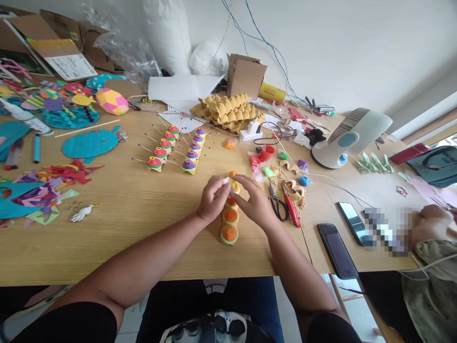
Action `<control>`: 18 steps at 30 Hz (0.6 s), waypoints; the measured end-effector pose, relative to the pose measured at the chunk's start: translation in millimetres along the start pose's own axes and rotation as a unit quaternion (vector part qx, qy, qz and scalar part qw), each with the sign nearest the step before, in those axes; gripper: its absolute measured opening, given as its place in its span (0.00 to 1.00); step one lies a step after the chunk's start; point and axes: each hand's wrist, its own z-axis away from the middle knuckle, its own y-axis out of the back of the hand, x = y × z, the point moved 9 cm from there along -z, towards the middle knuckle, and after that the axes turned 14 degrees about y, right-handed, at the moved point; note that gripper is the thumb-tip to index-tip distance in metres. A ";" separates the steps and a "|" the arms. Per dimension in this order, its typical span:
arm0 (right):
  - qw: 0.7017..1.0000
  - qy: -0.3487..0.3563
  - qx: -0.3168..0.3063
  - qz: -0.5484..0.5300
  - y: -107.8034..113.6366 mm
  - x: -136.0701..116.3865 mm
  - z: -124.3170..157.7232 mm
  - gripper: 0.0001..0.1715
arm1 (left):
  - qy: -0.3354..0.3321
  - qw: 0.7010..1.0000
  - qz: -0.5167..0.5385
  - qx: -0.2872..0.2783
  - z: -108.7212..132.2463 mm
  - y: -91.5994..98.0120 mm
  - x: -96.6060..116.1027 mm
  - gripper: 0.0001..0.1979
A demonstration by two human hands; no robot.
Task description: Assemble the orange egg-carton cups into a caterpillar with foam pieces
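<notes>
Left hand (214,197) pinches white bit (226,181) at carton strip's (229,233) 12 o'clock end; right hand (255,202) loosely spread. Decorating, apparently; next move calls for light touch.

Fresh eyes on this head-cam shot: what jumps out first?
The left hand and right hand, meeting over the far end of the orange strip, front centre. Beyond them, left of centre, the red row and purple row bristle with thin sticks. The white fan stands out at right.
</notes>
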 end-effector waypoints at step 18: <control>0.996 0.089 -0.004 -0.020 -10.2 6.3 14.0 0.06 | -0.045 0.996 -0.033 -0.069 -1.4 -10.0 13.7 0.19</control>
